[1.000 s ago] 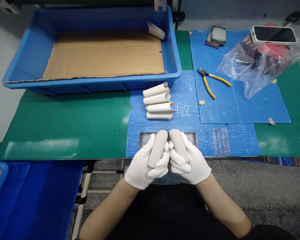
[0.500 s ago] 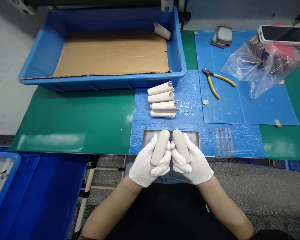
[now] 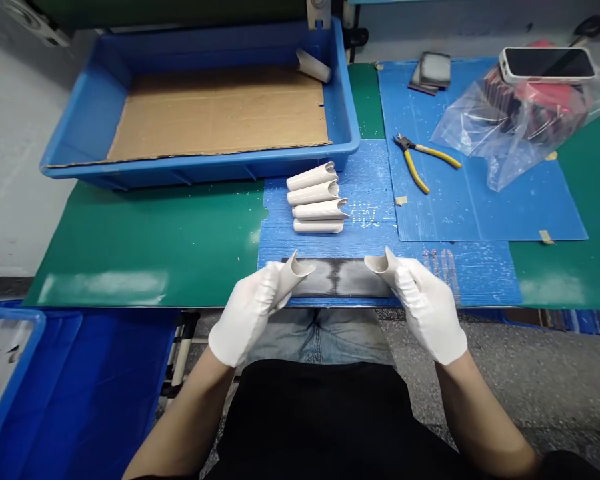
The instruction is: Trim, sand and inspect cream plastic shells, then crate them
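Observation:
My left hand (image 3: 250, 310), in a white glove, is closed around a glossy off-white hollow plastic shell (image 3: 291, 273) whose scooped open end points up and to the right. A similar shell (image 3: 384, 265) is gripped by my gloved right hand (image 3: 427, 307), its curved mouth facing up and to the left. Between the hands, a dark abrasive-looking strip (image 3: 335, 279) with pale dusty patches lies along the table's front edge. Beyond it, several matching off-white shells (image 3: 316, 193) lie side by side in a stack, open ends to the right.
A blue bin (image 3: 200, 163) lined with cardboard stands at the back, with one shell (image 3: 313, 67) inside. Yellow-handled nippers (image 3: 425, 157), small grey pads (image 3: 433, 71), a plastic bag (image 3: 510, 133) and a phone (image 3: 547, 65) are to the right. Blue crates (image 3: 85, 373) stand lower left.
My hands have moved apart, left and right, from near the middle. The two shells have turned so their open ends show, and the dark strip between them is uncovered.

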A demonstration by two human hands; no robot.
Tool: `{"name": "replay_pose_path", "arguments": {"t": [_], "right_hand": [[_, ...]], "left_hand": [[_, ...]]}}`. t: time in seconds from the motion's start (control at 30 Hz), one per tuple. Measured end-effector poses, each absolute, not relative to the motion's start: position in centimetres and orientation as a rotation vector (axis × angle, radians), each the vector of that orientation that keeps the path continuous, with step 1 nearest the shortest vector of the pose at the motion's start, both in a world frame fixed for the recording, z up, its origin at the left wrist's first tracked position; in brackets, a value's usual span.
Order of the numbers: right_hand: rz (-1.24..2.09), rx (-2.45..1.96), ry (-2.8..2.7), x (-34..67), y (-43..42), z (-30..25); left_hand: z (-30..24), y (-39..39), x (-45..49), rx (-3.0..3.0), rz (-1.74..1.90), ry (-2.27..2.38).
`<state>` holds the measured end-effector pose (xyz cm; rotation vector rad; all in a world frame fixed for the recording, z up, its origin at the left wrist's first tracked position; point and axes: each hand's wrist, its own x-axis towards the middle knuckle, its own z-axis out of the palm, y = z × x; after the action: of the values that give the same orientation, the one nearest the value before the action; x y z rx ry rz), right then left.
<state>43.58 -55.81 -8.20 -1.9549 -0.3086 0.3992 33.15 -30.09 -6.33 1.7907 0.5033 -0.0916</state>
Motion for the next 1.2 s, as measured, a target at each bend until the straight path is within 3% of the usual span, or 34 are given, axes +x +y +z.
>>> {"name": "replay_pose_path", "arguments": {"t": [0.17, 0.3, 0.5, 0.63, 0.73, 0.87, 1.2], "right_hand": [[0.609, -1.757, -0.140, 43.0, -54.8, -7.6], [0.683, -1.818, -0.114, 43.6, -55.4, -7.4], [0.523, -1.971, -0.529, 46.1, -58.4, -6.7], [0.415, -2.437, -0.871, 47.0, -57.0, -5.7], [0.521, -2.755, -1.352, 47.4, -53.9, -4.6], [0.614, -2.871, -1.654, 47.8, -51.7, -3.2], [0.673, -2.864, -1.825, 48.0, -51.1, -1.6]], "left_hand": [[-6.8, -31.9, 33.6, 1.640, -0.208, 0.576], [-6.9, -30.9, 33.1, 1.738, -0.079, 0.583], [-5.7, -27.4, 32.2, 2.120, -0.166, 0.306], [-4.9, -26.9, 34.7, 2.789, -0.281, 0.227], [-4.5, -27.8, 37.7, 3.101, -0.433, -0.164], [-3.3, -28.8, 39.8, 3.127, -0.668, -0.503], [-2.2, -29.4, 40.0, 3.138, -0.851, -0.588]]}}
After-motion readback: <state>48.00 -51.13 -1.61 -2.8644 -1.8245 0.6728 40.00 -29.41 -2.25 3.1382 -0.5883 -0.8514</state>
